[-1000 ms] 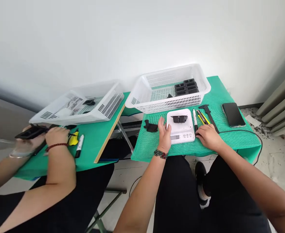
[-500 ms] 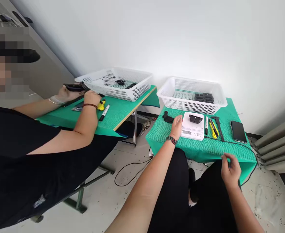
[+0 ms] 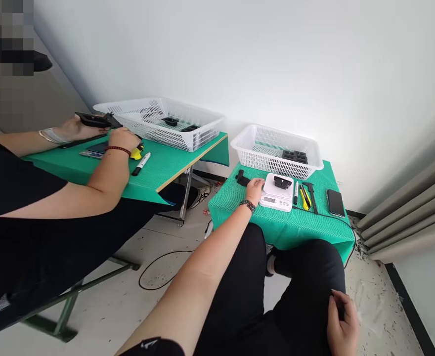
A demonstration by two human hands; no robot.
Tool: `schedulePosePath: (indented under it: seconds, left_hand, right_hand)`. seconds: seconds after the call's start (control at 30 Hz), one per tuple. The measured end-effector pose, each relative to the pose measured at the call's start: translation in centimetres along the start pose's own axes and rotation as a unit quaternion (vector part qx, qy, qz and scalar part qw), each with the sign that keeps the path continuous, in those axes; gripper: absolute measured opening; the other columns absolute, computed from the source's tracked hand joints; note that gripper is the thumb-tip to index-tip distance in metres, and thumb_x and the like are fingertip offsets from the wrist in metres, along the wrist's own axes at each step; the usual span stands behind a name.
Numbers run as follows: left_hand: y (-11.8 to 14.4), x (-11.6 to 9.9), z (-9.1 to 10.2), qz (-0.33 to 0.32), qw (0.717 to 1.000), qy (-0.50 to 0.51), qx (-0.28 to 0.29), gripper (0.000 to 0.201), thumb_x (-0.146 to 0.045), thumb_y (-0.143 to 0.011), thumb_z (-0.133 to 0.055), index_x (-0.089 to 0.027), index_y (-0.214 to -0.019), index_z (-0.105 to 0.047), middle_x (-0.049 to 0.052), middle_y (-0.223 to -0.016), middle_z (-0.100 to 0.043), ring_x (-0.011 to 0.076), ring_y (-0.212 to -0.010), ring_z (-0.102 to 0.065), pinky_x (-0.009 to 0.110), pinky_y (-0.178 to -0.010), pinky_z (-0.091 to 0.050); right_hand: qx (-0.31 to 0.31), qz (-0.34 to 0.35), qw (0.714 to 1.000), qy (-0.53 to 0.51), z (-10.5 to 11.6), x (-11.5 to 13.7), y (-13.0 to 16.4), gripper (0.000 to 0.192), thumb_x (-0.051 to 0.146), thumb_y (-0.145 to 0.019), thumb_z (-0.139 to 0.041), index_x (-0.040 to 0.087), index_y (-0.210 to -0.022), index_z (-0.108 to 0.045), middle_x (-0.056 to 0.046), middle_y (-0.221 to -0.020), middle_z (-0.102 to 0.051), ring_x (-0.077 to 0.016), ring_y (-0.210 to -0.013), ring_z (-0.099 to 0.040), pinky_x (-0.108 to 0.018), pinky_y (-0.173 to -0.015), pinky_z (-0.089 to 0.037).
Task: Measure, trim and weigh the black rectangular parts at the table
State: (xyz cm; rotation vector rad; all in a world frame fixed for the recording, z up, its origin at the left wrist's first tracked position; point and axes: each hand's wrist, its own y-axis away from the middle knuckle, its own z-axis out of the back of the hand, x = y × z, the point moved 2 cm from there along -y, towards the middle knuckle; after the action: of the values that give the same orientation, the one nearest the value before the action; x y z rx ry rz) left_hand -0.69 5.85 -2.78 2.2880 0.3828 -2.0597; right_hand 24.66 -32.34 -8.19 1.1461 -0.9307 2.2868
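My left hand (image 3: 255,191) rests on the green cloth at the left edge of a white digital scale (image 3: 269,204), its fingers loosely bent and apart, with nothing visible in them. On the scale's platform lies a black plastic part (image 3: 282,182). A black bent piece (image 3: 242,178) lies just behind and left of that hand. My right hand (image 3: 343,324) is low beside my right thigh, fingers curled in with thumb and fingertips close together; whatever may be between them is too small to make out.
A marker (image 3: 296,193), yellow cutter (image 3: 305,198), black caliper (image 3: 313,198) and phone (image 3: 335,202) lie right of the scale. Behind stands a white basket (image 3: 277,160) with black parts (image 3: 295,157). At the left table (image 3: 158,170), a co-worker's hands (image 3: 123,140) hold a black tray-like part (image 3: 91,120).
My right hand has dropped from near the table edge down beside my thigh. My left hand stays by the scale, its fingers now more bent. The view has shifted rightward.
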Motion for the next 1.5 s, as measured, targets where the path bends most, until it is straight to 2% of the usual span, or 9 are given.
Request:
schedulePosePath:
  seconds: [0.23, 0.43, 0.5, 0.57, 0.63, 0.8, 0.9, 1.3, 1.5]
  left_hand:
    - [-1.5, -4.9, -3.9, -0.132, 0.957, -0.218, 0.138, 0.025, -0.028, -0.077, -0.078, -0.024, -0.101, -0.077, 0.010, -0.133, -0.068, 0.0338, -0.138, -0.047, 0.052, -0.126, -0.022]
    - [-0.8, -7.8, -6.2, -0.172, 0.910, -0.326, 0.191, 0.017, -0.036, -0.087, -0.071, -0.020, -0.082, -0.075, 0.012, -0.113, -0.072, 0.0351, -0.128, -0.054, 0.062, -0.124, -0.016]
    - [1.4, -8.2, -4.7, -0.206, 0.916, -0.318, 0.135, 0.028, -0.039, -0.100, -0.052, -0.021, -0.099, -0.073, 0.013, -0.126, -0.067, 0.0317, -0.133, -0.050, 0.056, -0.123, -0.025]
    - [5.3, -7.9, -1.9, -0.272, 0.937, -0.219, -0.024, 0.042, -0.048, -0.104, -0.040, -0.020, -0.105, -0.071, 0.016, -0.123, -0.066, 0.0302, -0.126, -0.055, 0.048, -0.113, -0.040]
    - [10.4, -6.1, 1.4, -0.267, 0.948, -0.136, -0.108, 0.049, -0.058, -0.103, -0.038, -0.019, -0.104, -0.069, 0.015, -0.111, -0.068, 0.0281, -0.111, -0.062, 0.043, -0.103, -0.049]
    - [23.0, -0.1, 8.0, -0.103, 0.986, -0.110, -0.068, 0.051, -0.063, -0.100, -0.046, -0.021, -0.083, -0.068, 0.007, -0.076, -0.066, 0.0230, -0.076, -0.065, 0.035, -0.076, -0.056]
    - [26.1, 1.3, 9.3, -0.056, 0.992, -0.113, -0.002, 0.053, -0.064, -0.098, -0.047, -0.022, -0.069, -0.060, 0.004, -0.066, -0.057, 0.0197, -0.062, -0.055, 0.033, -0.062, -0.050]
    - [22.2, 2.0, 4.7, -0.032, 0.995, -0.084, 0.053, 0.061, -0.073, -0.094, -0.045, -0.023, -0.061, -0.035, -0.004, -0.058, -0.034, 0.0130, -0.055, -0.032, 0.031, -0.055, -0.029]
    - [23.0, 0.3, 5.0, -0.048, 0.996, -0.074, 0.020, 0.063, -0.077, -0.091, -0.047, -0.024, -0.060, -0.034, -0.004, -0.058, -0.033, 0.0124, -0.056, -0.031, 0.031, -0.055, -0.030]
  right_hand:
    - [0.083, 0.142, 0.983, 0.082, -1.3, -0.8, -1.3, 0.024, 0.042, -0.097, -0.054, 0.023, -0.096, -0.069, -0.006, -0.076, -0.067, -0.0278, -0.070, -0.066, -0.043, -0.066, -0.053]
    - [0.256, 0.265, 0.926, 0.077, -6.9, 3.6, -5.5, 0.029, 0.032, -0.100, -0.051, 0.019, -0.123, -0.064, -0.005, -0.083, -0.071, -0.0223, -0.072, -0.068, -0.036, -0.072, -0.052]
    - [0.271, 0.256, 0.927, 0.042, -9.9, 5.6, -8.0, 0.033, 0.030, -0.101, -0.045, 0.015, -0.127, -0.059, -0.005, -0.083, -0.072, -0.0208, -0.070, -0.069, -0.032, -0.066, -0.051]
    - [0.263, 0.262, 0.925, 0.078, -13.2, 7.3, -10.5, 0.038, 0.028, -0.100, -0.043, 0.013, -0.131, -0.057, -0.006, -0.085, -0.074, -0.0221, -0.071, -0.069, -0.032, -0.064, -0.049]
    - [0.260, 0.288, 0.910, 0.149, -16.1, 8.5, -12.7, 0.042, 0.026, -0.098, -0.043, 0.011, -0.136, -0.055, -0.008, -0.087, -0.075, -0.0237, -0.074, -0.068, -0.032, -0.065, -0.047]
    - [0.252, 0.294, 0.893, 0.229, -19.8, 8.6, -15.7, 0.043, 0.030, -0.098, -0.046, 0.010, -0.133, -0.061, -0.017, -0.102, -0.074, -0.0315, -0.095, -0.064, -0.041, -0.083, -0.044]
    - [0.252, 0.304, 0.879, 0.266, -20.1, 8.1, -15.5, 0.049, 0.036, -0.101, -0.044, 0.011, -0.141, -0.057, -0.018, -0.111, -0.071, -0.0337, -0.101, -0.060, -0.042, -0.085, -0.041]
    - [0.298, 0.262, 0.841, 0.368, -20.9, 9.8, -15.5, 0.048, 0.031, -0.099, -0.045, 0.014, -0.143, -0.056, -0.017, -0.119, -0.072, -0.0343, -0.108, -0.060, -0.042, -0.087, -0.038]
    - [0.278, 0.271, 0.853, 0.349, -20.1, 9.6, -14.8, 0.052, 0.035, -0.103, -0.042, 0.012, -0.149, -0.051, -0.018, -0.129, -0.070, -0.0333, -0.116, -0.059, -0.042, -0.094, -0.039]
